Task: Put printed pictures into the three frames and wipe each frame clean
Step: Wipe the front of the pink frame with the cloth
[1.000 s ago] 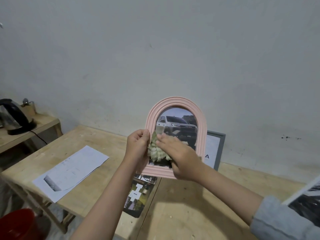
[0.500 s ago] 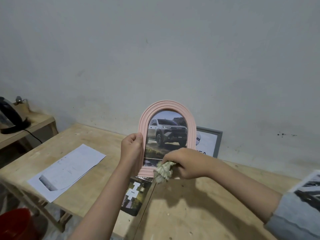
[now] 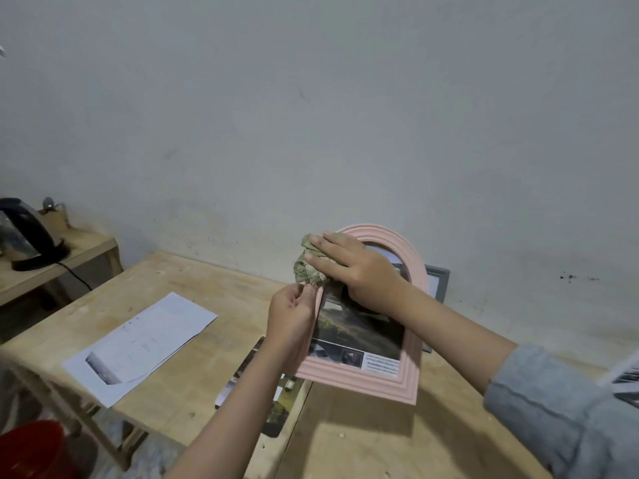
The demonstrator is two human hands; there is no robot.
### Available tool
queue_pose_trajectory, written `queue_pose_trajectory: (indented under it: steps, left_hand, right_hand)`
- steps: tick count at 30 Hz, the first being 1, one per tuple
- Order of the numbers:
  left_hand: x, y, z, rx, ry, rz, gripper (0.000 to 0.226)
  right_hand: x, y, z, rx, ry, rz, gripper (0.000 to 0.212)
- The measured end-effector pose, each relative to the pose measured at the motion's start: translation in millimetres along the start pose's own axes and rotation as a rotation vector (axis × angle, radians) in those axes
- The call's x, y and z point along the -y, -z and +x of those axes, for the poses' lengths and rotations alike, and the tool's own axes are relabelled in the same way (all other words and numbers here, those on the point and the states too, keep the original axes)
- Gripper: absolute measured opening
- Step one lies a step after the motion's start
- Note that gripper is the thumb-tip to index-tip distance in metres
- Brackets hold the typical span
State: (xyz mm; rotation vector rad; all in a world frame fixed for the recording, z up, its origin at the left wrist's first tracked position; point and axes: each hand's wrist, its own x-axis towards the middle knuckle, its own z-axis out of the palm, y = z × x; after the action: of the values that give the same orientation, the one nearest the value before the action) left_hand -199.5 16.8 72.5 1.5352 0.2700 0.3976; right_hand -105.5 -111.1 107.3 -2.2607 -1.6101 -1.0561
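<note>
Wooden table (image 3: pixel 363 440) with loose prints (image 3: pixel 138 344), grey frame (image 3: pixel 438 281) behind hand-held pink frame (image 3: pixel 363 378), right fingers (image 3: pixel 328 252) clamped on cloth (image 3: pixel 307 269).

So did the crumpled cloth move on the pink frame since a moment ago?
Yes. The cloth went up: it was by the pink frame's bottom edge, and now the right hand presses it on the upper left of the arch.

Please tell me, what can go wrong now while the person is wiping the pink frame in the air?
1. The left hand alone holds the pink frame by one edge, off the table; the push of the right hand with the cloth might twist it loose.
2. If it drops, it may land on the printed pictures lying below.
</note>
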Motion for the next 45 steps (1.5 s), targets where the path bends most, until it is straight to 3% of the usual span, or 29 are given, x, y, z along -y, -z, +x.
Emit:
queue_pose_trajectory:
  steps: [3, 10, 18, 24, 38, 42, 45]
  left_hand:
    - [1.1, 8.6, -1.1, -0.019, -0.045, 0.039, 0.033]
    - [6.2, 28.3, 4.2, -0.084, -0.072, 0.025, 0.031]
    - [5.7, 35.2, 9.0, -0.203, -0.116, 0.028, 0.036]
    - [11.9, 35.6, 13.8, -0.28, -0.057, -0.087, 0.029]
    - [7.9, 40.1, 22.6, -0.48, -0.12, 0.056, 0.03]
    - [3.2, 37.4, 24.9, -0.525, -0.163, 0.136, 0.03]
    - [4.1, 34.0, 23.6, -0.528, -0.149, 0.137, 0.033]
  right_hand:
    - [-6.0, 1.5, 2.3, -0.06, -0.091, -0.023, 0.051]
    - [-27.1, 6.7, 1.3, -0.061, -0.384, -0.013, 0.081]
    - [-31.6, -0.1, -18.0, 0.048, -0.563, -0.033, 0.067]
    - [-15.6, -7.9, -41.5, 0.115, -0.595, -0.058, 0.074]
    - [37.3, -30.7, -90.8, 0.337, -0.558, -0.109, 0.079]
    - [35.9, -25.7, -106.0, 0.42, -0.565, 0.066, 0.07]
    - [26.8, -23.1, -111.3, 0.241, -0.728, 0.194, 0.081]
